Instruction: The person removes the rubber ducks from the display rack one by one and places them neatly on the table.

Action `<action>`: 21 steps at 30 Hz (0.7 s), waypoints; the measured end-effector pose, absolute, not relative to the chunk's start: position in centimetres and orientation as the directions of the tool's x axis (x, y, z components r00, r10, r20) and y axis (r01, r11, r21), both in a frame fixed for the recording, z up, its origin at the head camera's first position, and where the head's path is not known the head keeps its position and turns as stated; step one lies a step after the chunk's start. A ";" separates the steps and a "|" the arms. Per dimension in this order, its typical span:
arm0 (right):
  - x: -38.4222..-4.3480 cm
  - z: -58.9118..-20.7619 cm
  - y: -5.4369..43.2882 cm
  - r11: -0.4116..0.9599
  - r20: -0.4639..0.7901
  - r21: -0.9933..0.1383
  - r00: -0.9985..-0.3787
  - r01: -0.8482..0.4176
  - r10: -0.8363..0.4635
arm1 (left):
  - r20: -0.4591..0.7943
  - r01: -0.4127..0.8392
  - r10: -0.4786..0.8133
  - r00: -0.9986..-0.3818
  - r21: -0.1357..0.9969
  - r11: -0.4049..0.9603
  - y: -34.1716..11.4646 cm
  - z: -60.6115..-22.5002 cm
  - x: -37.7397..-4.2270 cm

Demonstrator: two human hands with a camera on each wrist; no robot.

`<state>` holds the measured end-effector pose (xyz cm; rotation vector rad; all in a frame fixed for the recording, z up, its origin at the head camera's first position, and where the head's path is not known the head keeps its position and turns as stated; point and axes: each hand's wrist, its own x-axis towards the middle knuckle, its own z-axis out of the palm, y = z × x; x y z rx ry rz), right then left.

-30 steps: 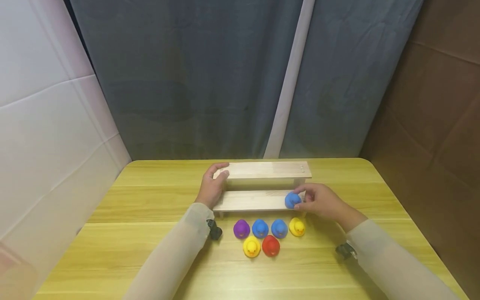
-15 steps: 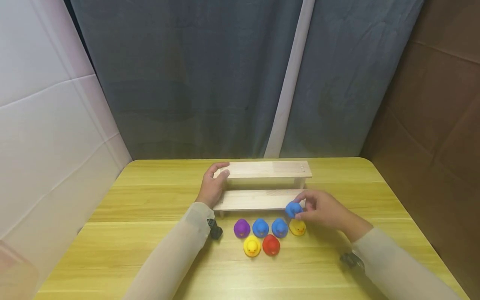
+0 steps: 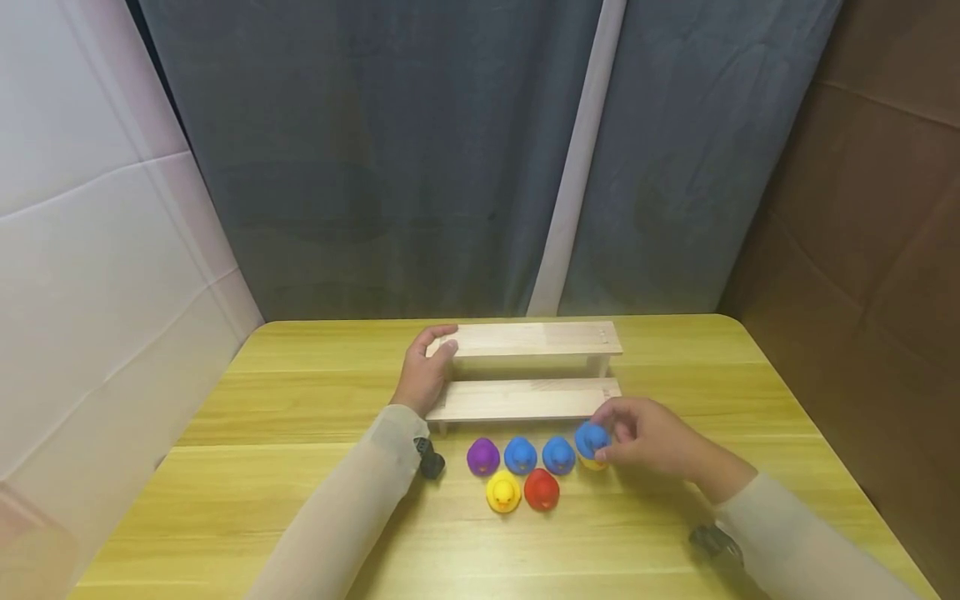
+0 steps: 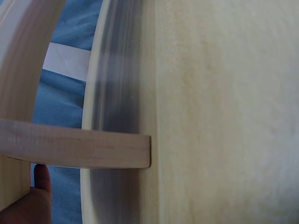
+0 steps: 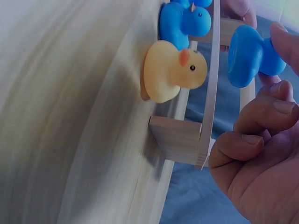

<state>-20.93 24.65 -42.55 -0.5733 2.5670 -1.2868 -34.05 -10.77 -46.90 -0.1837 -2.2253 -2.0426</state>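
Note:
My right hand (image 3: 652,437) pinches a blue rubber duck (image 3: 591,437) between thumb and fingertips, with the other fingers curled below. In the head view the duck overlaps a yellow duck (image 3: 593,464); in the right wrist view it hangs above and apart from that yellow duck (image 5: 163,72). A two-step wooden rack has an upper board (image 3: 536,339) and a lower board (image 3: 517,400). With thumb in front and fingers behind, my left hand (image 3: 423,371) grips the upper board's left end. The left wrist view shows part of this hand (image 4: 28,205) beside a wooden leg (image 4: 93,147).
In front of the rack a purple duck (image 3: 483,457) and two blue ducks (image 3: 520,456) line up with the yellow one. Nearer sit another yellow duck (image 3: 503,492) and a red duck (image 3: 542,490). Curtains surround the wooden table (image 3: 262,467).
My right hand has lifted the blue duck off the lower board's right end and brought it forward over the yellow duck. My left hand stays on the rack.

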 end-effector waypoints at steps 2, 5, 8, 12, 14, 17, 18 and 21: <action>-20.7 -42.7 24.6 0.541 -0.011 -0.800 -0.895 -0.259 -0.445 | 0.169 0.170 0.010 -0.986 0.981 0.091 -10.7 -46.9 -34.1; -20.2 -42.9 24.5 0.547 -0.008 -0.790 -0.888 -0.276 -0.460 | 0.174 0.175 0.013 -0.985 0.981 0.088 -10.7 -46.9 -34.1; -19.8 -43.0 24.4 0.534 -0.015 -0.799 -0.878 -0.277 -0.478 | 0.177 0.177 0.014 -0.984 0.980 0.086 -10.8 -47.0 -34.1; -19.3 -43.4 24.3 0.526 -0.036 -0.809 -0.870 -0.263 -0.491 | 0.172 0.173 0.016 -0.985 0.981 0.082 -10.9 -46.9 -34.0; -19.1 -43.6 24.2 0.524 -0.039 -0.810 -0.868 -0.262 -0.495 | 0.171 0.171 0.015 -0.985 0.982 0.084 -10.9 -46.9 -34.0; -18.7 -43.9 24.0 0.514 -0.048 -0.820 -0.863 -0.254 -0.503 | 0.177 0.178 0.017 -0.984 0.981 0.084 -10.8 -47.0 -34.1; -18.6 -44.0 23.9 0.507 -0.052 -0.825 -0.861 -0.248 -0.506 | 0.178 0.179 0.017 -0.984 0.980 0.081 -10.8 -47.1 -34.2; -18.3 -44.3 23.7 0.488 -0.061 -0.840 -0.854 -0.236 -0.517 | 0.181 0.182 0.017 -0.983 0.980 0.078 -10.8 -47.1 -34.2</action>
